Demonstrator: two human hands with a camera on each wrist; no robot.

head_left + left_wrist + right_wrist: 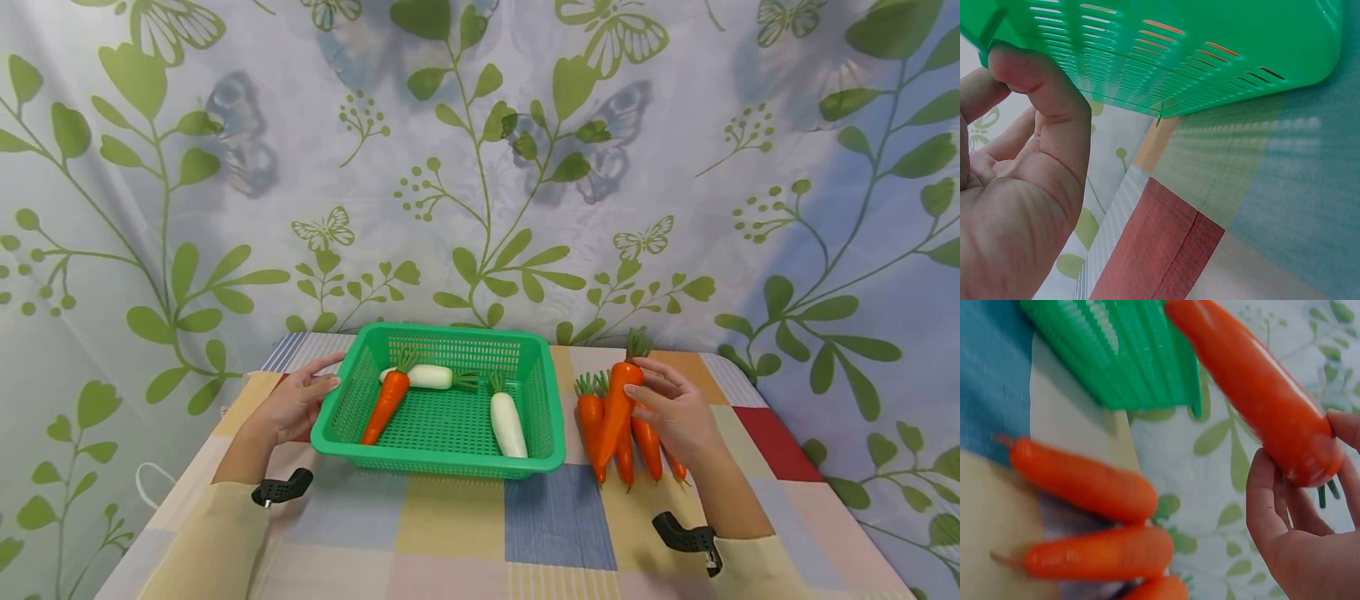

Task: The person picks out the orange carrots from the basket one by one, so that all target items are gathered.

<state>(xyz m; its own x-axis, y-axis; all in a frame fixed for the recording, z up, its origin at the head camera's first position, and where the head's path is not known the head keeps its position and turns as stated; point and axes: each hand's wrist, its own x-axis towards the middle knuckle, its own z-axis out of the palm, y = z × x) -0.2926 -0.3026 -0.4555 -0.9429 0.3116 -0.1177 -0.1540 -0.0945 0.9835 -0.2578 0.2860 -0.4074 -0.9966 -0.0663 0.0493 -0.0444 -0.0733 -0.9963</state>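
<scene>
My right hand [678, 412] pinches an orange carrot [618, 404] near its leafy top, thumb on one side and fingers on the other. In the right wrist view the carrot [1260, 394] is held above the table, tip pointing toward the basket. Several other carrots [591, 417] lie side by side beneath it, partly hidden by the hand. My left hand [300, 402] holds the left rim of a green plastic basket [442, 465]; in the left wrist view the thumb [1041, 78] is bent against the rim. Inside are a carrot [387, 404] and two white radishes [508, 423] with green tops.
A patchwork-patterned cloth [450, 517] covers the table. Behind it hangs a curtain [480, 167] printed with leaves and butterflies. A thin white cord [142, 487] loops beside the table's left edge.
</scene>
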